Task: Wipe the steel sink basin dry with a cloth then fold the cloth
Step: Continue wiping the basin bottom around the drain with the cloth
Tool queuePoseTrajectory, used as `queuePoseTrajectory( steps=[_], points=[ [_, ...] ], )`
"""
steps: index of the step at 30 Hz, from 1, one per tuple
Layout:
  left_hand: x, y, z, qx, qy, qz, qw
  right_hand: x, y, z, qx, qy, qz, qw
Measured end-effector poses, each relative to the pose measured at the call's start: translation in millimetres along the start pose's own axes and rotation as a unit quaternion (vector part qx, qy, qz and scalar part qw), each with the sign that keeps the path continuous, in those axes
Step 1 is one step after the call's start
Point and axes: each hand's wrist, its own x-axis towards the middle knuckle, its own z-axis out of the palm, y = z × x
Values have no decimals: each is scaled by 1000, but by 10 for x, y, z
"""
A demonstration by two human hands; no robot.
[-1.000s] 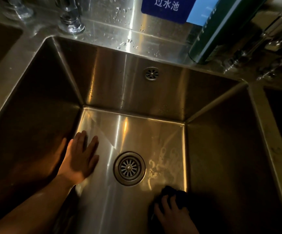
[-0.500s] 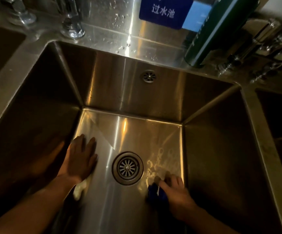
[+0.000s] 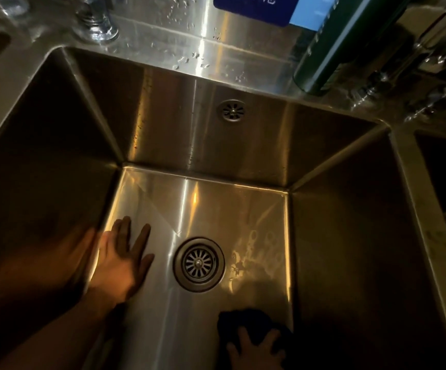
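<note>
Your left hand (image 3: pixel 121 259) lies flat, fingers spread and holding nothing, on the floor of the steel sink basin (image 3: pixel 190 206), near the left wall and just left of the drain strainer (image 3: pixel 198 264). Your right hand (image 3: pixel 256 351) presses down with fingers splayed on the dark cloth (image 3: pixel 246 327), which sits bunched on the basin floor at the near right corner, against the right wall. Wet smears (image 3: pixel 256 260) show on the floor between the drain and that wall, beyond the cloth.
</note>
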Motion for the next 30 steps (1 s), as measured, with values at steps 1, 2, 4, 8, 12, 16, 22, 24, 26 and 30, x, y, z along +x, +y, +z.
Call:
queuePoseTrajectory(
  steps=[1,2,4,8,12,16,22,24,26,30],
  points=[
    [4,3,26,12,10,7,1000,-24,-35,38,17,8,-22,1000],
    [7,3,50,26,11,-2,1000,-59,-32,112,-16,54,-19,998],
    [14,18,62,28,15,-14,999,-123,-4,205,-54,83,24,995],
    [15,29,74,29,31,-10,999,-88,52,243,-84,127,1,988],
    [-12,-15,132,24,67,10,997,69,-56,-118,-95,298,-10,950],
    [-5,-37,171,19,112,27,993,502,-159,-758,-94,380,-27,920],
    [1,-19,176,14,129,29,991,1129,-156,-1762,-106,442,-37,890],
    [11,-3,161,13,130,26,991,1222,-145,-1888,-110,442,-36,889],
    [2,10,149,6,123,16,992,1227,-105,-1913,-119,432,-38,893],
    [1,30,102,-9,76,-7,997,1090,-48,-1878,-155,352,-57,921]
  ],
)
